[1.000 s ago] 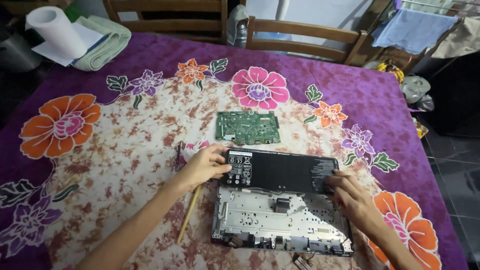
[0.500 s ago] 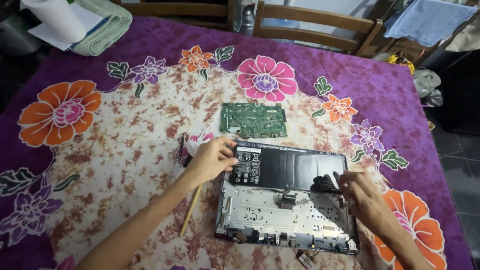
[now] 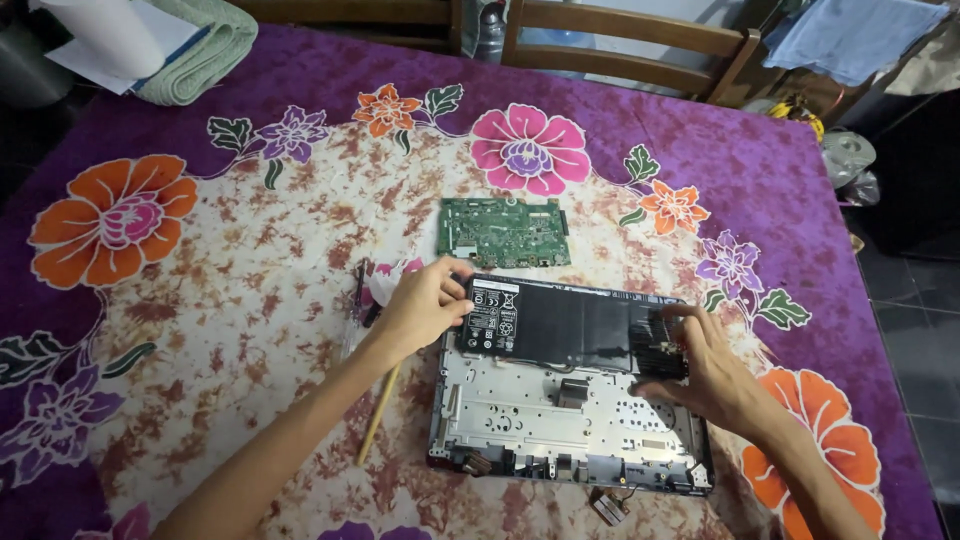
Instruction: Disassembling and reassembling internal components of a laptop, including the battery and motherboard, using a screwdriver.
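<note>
While the flat black battery pack (image 3: pixel 570 325) lies across the upper part of the opened laptop base (image 3: pixel 560 420), I hold it at both ends. My left hand (image 3: pixel 420 305) grips its left end, thumb on the white label and the other fingers curled round the edge. My right hand (image 3: pixel 700 365) clasps the right end, fingers spread over the top corner; how far the pack is lifted off the frame there I can't quite tell, since my fingers cover that corner. Below the pack, the bare metal of the base shows, with its rows of small holes and a few connectors along the near edge. Just beyond the pack, apart from it, lies a green circuit board (image 3: pixel 503 231). To the left of the base a thin wooden stick (image 3: pixel 378 415) lies on the flowered purple tablecloth (image 3: pixel 200 300), partly under my left forearm. A small loose part (image 3: pixel 607 507) sits by the base's near edge. Far off in the top left corner are a folded green towel (image 3: pixel 200 60) and a paper roll (image 3: pixel 115 35).
</note>
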